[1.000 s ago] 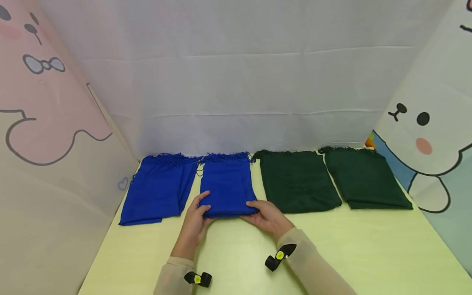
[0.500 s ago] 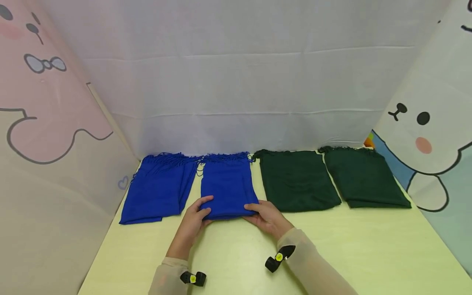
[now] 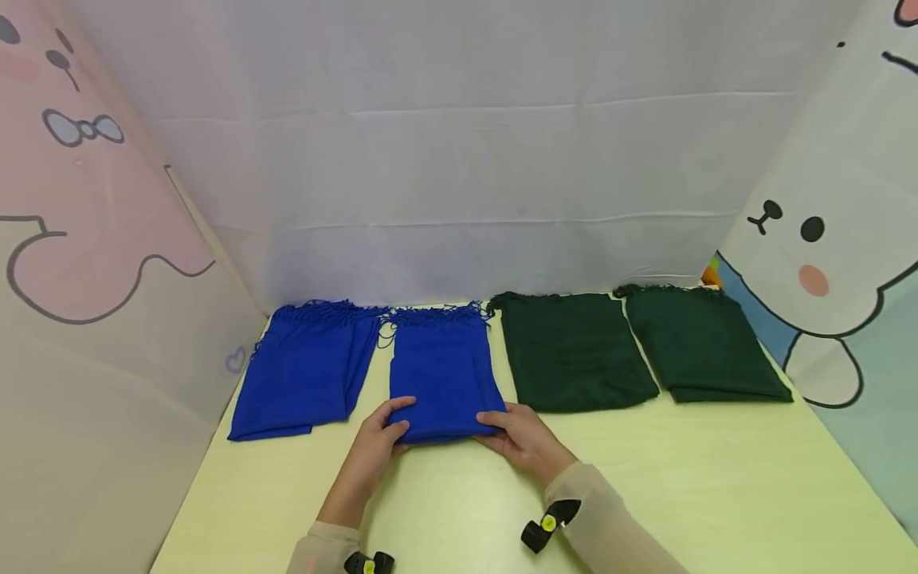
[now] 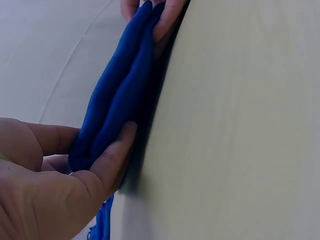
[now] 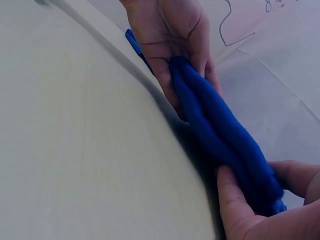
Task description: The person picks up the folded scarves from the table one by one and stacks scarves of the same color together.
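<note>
Head view: L hand (image 3: 378,443) and R hand (image 3: 522,437) pinch near corners of folded blue scarf (image 3: 443,375), thumbs on top, fingers curled under hem. Scarf flat on pale yellow table (image 3: 688,478). 2nd blue scarf (image 3: 304,368) just left of it; 2 dark green scarves (image 3: 574,351) right. White cloth backdrop (image 3: 459,159) behind.

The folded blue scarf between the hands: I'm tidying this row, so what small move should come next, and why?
Probably slide the blue scarf a little away from the person. Both the left hand and right hand pinch its near edge, which sits nearer the person than the edges of the other blue scarf and the green scarves; the fringe looks ruffled too.
</note>
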Demonstrator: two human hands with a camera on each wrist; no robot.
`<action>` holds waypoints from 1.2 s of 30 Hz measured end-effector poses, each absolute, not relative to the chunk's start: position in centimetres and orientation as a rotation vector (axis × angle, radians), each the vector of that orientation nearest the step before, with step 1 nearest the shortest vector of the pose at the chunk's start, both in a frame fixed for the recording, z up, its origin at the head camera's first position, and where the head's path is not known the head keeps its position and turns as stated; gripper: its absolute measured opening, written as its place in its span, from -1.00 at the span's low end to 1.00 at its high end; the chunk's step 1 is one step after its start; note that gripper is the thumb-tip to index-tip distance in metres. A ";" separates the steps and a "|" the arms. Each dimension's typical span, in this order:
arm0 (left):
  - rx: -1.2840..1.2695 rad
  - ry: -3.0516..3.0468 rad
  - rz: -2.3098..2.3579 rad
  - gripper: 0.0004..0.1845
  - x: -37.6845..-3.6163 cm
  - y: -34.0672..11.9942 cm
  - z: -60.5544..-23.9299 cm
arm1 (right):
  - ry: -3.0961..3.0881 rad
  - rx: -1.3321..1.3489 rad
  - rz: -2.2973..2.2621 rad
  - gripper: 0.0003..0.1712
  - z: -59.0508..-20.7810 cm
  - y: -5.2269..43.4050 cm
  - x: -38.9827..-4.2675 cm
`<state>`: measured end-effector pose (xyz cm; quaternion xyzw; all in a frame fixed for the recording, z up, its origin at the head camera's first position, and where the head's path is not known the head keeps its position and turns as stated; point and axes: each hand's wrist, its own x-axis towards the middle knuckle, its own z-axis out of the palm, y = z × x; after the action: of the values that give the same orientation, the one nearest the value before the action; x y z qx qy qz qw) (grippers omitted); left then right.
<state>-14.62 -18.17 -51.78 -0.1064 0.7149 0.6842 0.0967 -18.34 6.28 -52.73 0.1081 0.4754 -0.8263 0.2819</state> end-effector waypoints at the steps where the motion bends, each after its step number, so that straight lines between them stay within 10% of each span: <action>1: -0.321 2.110 2.030 -0.58 -14.5 -18.2 -51.8 | 1.272 0.282 -2.213 -0.39 -52.8 6.3 -18.1; 36: -0.403 2.471 1.837 -0.55 -12.5 -23.4 -47.9 | 2.217 0.031 -2.016 -0.44 -47.4 7.8 -14.5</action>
<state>-12.47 -23.45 -47.91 -0.1297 0.7956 0.5915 0.0182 -14.50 7.85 -47.40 0.0103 0.7378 -0.6710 0.0725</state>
